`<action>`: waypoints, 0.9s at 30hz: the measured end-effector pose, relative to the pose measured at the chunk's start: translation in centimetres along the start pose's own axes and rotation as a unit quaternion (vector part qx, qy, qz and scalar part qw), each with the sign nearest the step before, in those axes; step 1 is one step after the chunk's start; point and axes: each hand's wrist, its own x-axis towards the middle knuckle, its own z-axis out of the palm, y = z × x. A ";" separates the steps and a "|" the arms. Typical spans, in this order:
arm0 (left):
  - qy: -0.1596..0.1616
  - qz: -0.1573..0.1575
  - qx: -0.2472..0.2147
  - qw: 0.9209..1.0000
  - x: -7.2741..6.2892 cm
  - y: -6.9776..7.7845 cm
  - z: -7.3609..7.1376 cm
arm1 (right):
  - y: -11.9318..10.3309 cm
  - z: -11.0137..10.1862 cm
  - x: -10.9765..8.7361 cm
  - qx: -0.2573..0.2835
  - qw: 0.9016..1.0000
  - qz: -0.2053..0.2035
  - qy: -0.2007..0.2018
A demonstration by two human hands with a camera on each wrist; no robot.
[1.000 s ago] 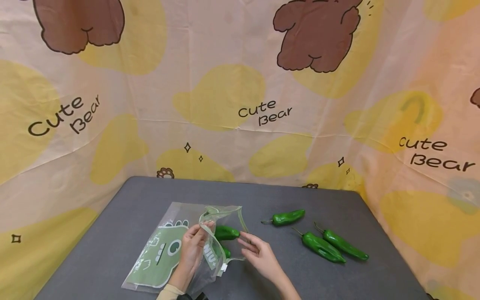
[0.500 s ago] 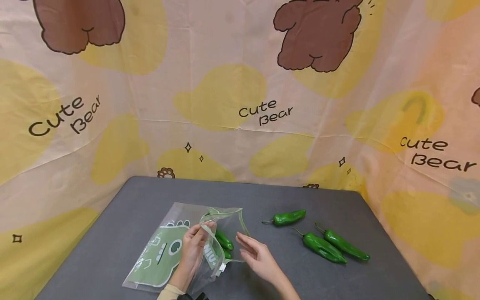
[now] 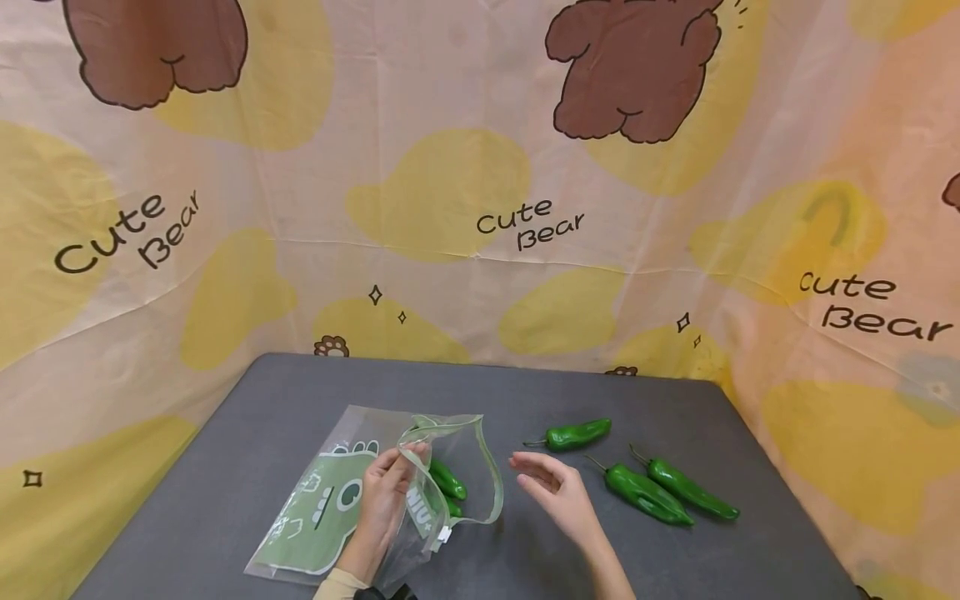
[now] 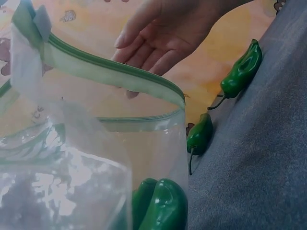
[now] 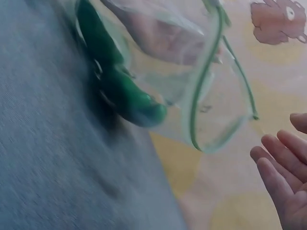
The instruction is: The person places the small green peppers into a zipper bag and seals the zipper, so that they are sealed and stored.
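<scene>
My left hand (image 3: 386, 492) pinches the near edge of a clear zip bag (image 3: 491, 467) with a green cartoon print and a green-edged mouth. The bag's mouth gapes toward the right. Inside it lie green peppers (image 3: 448, 481), seen through the plastic; in the left wrist view two rounded pepper ends (image 4: 165, 206) show low in the bag. My right hand (image 3: 555, 492) is held in the air right of the mouth, fingers loosely extended and nothing in them. In the right wrist view its fingers (image 5: 276, 167) stand apart from the bag's rim.
Three more green peppers lie on the grey table (image 3: 300, 392) to the right: one pepper (image 3: 577, 435) farther back, and a pair, the nearer pepper (image 3: 647, 495) beside the other pepper (image 3: 692, 490). A printed cloth (image 3: 427, 317) hangs around the table's back and sides.
A pepper at the bag's mouth has slid deeper inside, away from my right fingers. My right hand has since drawn back to the right, and the mouth's rim has sprung outward. My left hand stays put.
</scene>
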 end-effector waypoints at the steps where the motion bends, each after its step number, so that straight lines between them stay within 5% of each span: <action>1: 0.002 -0.002 0.000 1.000 0.0 0.0 0.0 | -0.1 -0.2 0.0 -0.006 1.000 0.003 0.013; 8: 0.034 -0.006 0.018 0.999 0.0 0.1 0.1 | -0.4 -1.5 0.0 -0.036 0.997 -0.010 0.066; 12: 0.024 -0.006 0.013 1.000 0.0 0.1 0.1 | -0.2 -2.4 -0.3 -0.063 0.991 -0.047 0.104; 15: 0.015 -0.008 0.008 1.000 0.1 -0.1 0.2 | 1.2 -3.7 -0.5 -0.086 0.979 -0.109 0.148; 21: 0.021 -0.012 0.018 1.000 0.3 -0.3 0.3 | 4.8 -7.4 -0.6 -0.160 0.930 -0.230 0.239; 25: 0.030 -0.010 0.020 0.999 0.1 -0.2 0.3 | 4.9 -8.9 -0.7 -0.201 0.922 -0.208 0.258; 27: 0.035 -0.009 0.014 0.999 -0.1 -0.1 0.3 | 4.9 -9.4 -0.8 -0.214 0.928 -0.185 0.243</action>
